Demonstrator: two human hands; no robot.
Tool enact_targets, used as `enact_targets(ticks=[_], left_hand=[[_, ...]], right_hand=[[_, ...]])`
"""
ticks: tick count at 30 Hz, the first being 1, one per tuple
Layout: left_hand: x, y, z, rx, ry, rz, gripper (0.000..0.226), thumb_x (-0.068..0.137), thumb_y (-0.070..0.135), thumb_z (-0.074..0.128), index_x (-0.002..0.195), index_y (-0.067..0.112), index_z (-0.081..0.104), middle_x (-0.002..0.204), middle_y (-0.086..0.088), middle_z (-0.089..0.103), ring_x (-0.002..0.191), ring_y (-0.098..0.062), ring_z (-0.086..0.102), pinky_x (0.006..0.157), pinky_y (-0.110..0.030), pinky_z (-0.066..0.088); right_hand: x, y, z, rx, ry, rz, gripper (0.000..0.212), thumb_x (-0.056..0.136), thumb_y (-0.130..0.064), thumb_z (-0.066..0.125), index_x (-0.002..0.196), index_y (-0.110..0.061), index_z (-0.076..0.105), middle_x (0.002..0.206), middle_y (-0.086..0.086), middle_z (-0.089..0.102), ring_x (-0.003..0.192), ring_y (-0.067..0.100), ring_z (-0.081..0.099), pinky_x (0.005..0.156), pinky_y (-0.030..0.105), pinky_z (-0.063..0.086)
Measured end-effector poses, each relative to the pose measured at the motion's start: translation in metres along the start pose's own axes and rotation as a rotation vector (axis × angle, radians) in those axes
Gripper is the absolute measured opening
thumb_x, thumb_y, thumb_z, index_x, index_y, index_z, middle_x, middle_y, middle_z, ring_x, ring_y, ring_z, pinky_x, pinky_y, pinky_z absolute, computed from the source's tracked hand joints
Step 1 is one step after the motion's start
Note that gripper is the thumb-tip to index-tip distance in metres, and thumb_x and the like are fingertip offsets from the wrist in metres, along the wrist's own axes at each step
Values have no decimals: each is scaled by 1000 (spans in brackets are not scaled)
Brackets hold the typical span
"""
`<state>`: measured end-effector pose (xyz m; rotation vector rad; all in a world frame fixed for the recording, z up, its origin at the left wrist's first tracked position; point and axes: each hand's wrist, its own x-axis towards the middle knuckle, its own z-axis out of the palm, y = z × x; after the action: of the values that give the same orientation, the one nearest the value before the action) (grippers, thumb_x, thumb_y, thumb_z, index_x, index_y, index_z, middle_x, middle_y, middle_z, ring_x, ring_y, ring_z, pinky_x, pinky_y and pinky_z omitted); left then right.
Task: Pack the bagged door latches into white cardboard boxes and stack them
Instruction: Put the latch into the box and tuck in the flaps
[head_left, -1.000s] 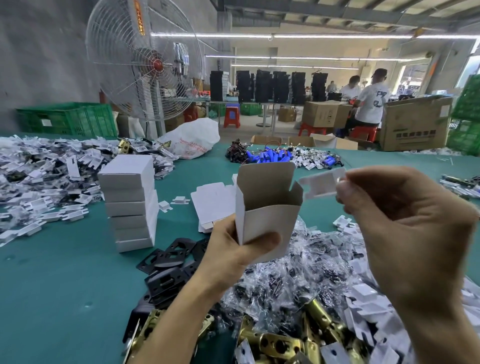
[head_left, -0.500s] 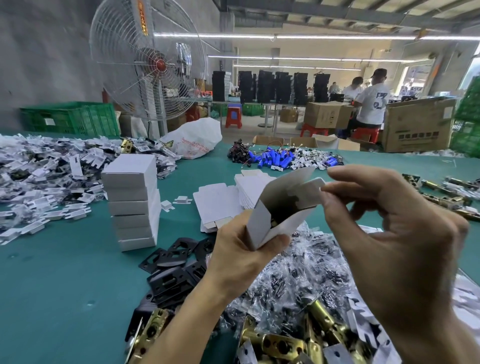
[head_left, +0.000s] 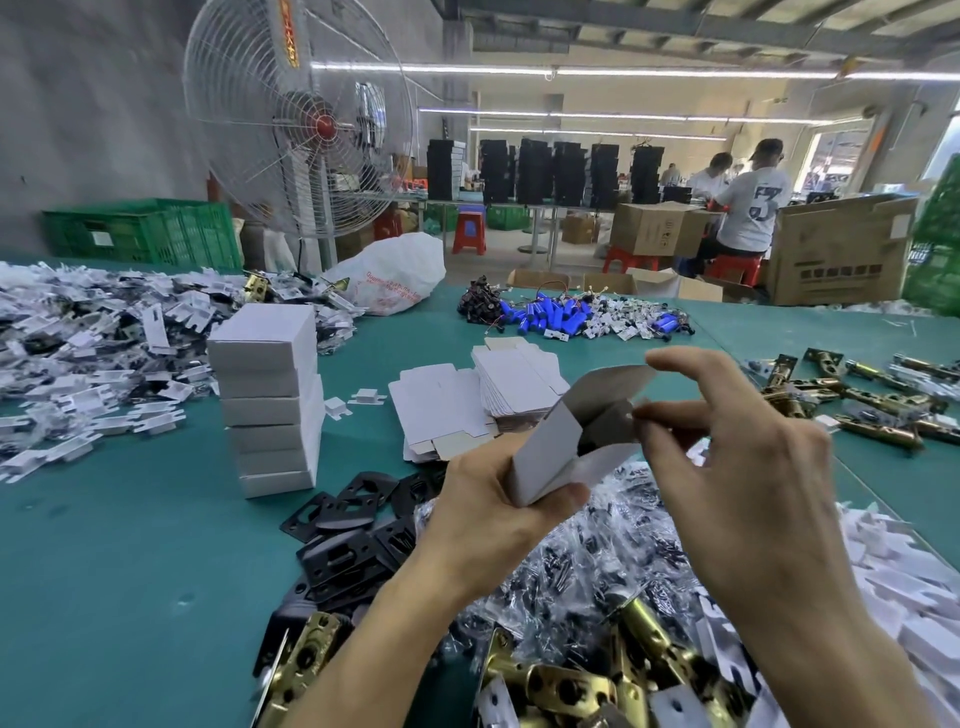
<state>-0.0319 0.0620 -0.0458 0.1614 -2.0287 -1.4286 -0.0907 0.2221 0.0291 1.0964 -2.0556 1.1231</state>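
Your left hand (head_left: 493, 514) grips the white box (head_left: 545, 452) by its near end, long axis tilted up to the right, open mouth facing your right hand (head_left: 737, 467), whose curled fingers (head_left: 680, 359) crowd it, though I cannot tell whether they pinch anything.

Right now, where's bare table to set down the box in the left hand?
Widest bare patch: green table left-front, bordered by the stack of white boxes, the black plates and the near edge. Narrower strip: between blue batteries and brass latches. Crowded: bagged parts front centre, heap of white card inserts far left.
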Motion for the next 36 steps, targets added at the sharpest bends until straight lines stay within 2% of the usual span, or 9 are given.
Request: enact_targets(ticks=[2,4,6,9,12,21,24,29,36], left_hand=[[0,-1,-1,39,-8,-24,28,72,49,76,93,31,71,85,8,68,76,-14,63,64,-37,52],[0,-1,-1,61,-23,-43,24,74,46,78,93,33,71,88,4,69,81,-21,65,66,-40,54],[-1,1,0,96,-21,-36,19,74,43,77,91,37,70,88,8,69,79,-17,64,65,-32,51],[-2,5,0,173,-14,32,24,77,37,79,79,54,62,79,28,61,70,1,54,61,-11,38],[-2,7,0,235,-9,76,39,80,27,83,76,58,58,79,33,58,72,5,53,61,-8,36],[-3,10,0,233,3,37,41,80,25,83,72,57,59,75,31,58,67,5,53,59,-7,37],[-3,10,0,207,-19,-16,28,79,28,83,74,45,62,72,28,58,63,4,52,56,-8,37],[-3,9,0,167,-24,-76,16,79,30,83,88,29,69,73,14,60,60,1,51,53,-11,38],[-2,8,-1,127,35,-118,12,80,33,81,85,36,70,70,13,65,56,-2,53,51,-18,44]], right_hand=[[-1,0,4,28,-22,48,54,83,-4,75,128,-27,53,92,-7,76,74,2,68,70,23,53],[-1,3,7,68,-26,132,56,84,-9,75,128,-32,51,82,-15,73,76,4,69,67,19,50],[0,7,8,120,-16,220,56,83,-14,77,126,-38,50,71,-21,67,74,-2,65,68,13,47],[0,8,10,207,19,326,62,80,-17,80,127,-43,48,67,-17,67,83,13,67,80,40,55],[0,8,11,234,31,366,67,78,-18,82,128,-45,47,64,-15,67,88,22,67,84,48,54],[0,9,12,163,-25,296,55,81,-18,78,129,-37,58,61,-30,57,80,10,68,86,41,53],[0,10,14,141,-4,259,52,81,-18,78,127,-35,61,67,-30,57,69,-1,63,75,31,53],[-1,13,15,113,7,227,55,82,-17,78,130,-33,58,78,-22,63,77,-5,61,63,9,43],[-1,14,17,130,92,196,45,87,-20,70,129,-27,56,77,-24,62,70,-2,60,61,13,45]])
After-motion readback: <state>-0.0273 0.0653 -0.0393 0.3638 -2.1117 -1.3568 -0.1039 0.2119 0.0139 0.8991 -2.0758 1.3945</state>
